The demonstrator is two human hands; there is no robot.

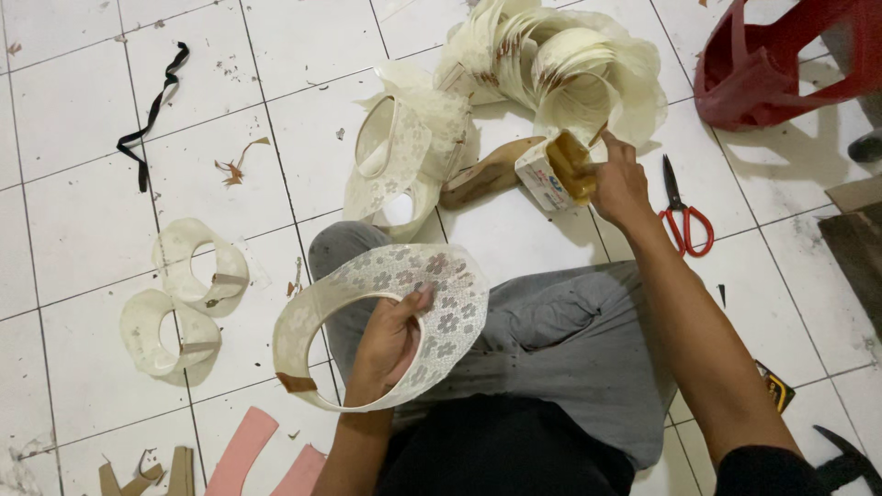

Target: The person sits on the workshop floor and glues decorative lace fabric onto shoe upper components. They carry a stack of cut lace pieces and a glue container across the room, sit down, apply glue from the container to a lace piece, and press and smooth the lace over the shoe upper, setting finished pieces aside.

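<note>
While the left hand (386,344) grips a curved cream visor piece covered in white floral lace (404,312) over the lap, the right hand (620,184) reaches forward, fingers pinched on a thin stick dipped into a small open glue carton (556,170). Beyond it lies a heap of cream visor pieces (551,64). Red-handled scissors (684,216) rest on the white tiled floor (83,230), and two finished lace visors (184,294) lie to the left.

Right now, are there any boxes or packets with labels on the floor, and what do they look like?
Small carton: at the person's right hand, beside the foot; boxy, white with blue and red print, top torn open, brownish-yellow inside.
Small packet: on the tiles by the right forearm, flat, black and yellow, partly hidden.
No signs or screens in view.
</note>
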